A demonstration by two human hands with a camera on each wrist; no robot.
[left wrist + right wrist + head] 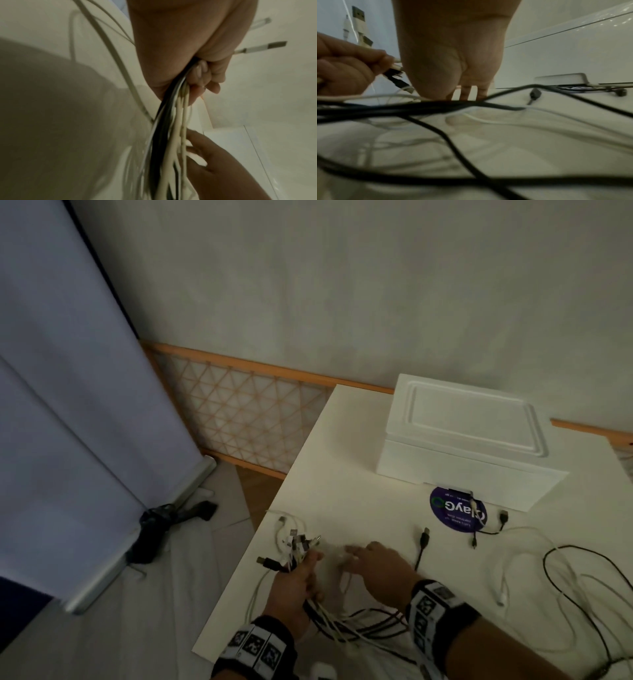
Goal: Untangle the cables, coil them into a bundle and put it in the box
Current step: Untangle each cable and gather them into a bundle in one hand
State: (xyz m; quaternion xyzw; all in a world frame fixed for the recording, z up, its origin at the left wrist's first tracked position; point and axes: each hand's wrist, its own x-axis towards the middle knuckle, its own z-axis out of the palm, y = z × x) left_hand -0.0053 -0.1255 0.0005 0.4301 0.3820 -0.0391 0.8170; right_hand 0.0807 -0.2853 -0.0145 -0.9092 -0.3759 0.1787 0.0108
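White table point(342, 440), closed foam box point(459, 440), purple sticker point(452, 513), loose cables point(565, 583), possibly tangled

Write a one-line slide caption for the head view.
Left hand grips gathered cable ends while right hand reaches flat; lidded foam box waits.

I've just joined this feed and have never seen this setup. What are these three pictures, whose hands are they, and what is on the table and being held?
There is no machine here: a person works with bare hands and wears marker bands with a camera on each wrist. The wide picture comes from a head camera looking down; the other two look along each hand.

The left hand has a closed grip on a bunch of cables, black and white, whose plugs stick out past the fingers. The right hand lies open and flat on the white table, fingers by a white cable.

More loose cables trail to the right. The white foam box stands at the back, lid on, with a round purple sticker before it.
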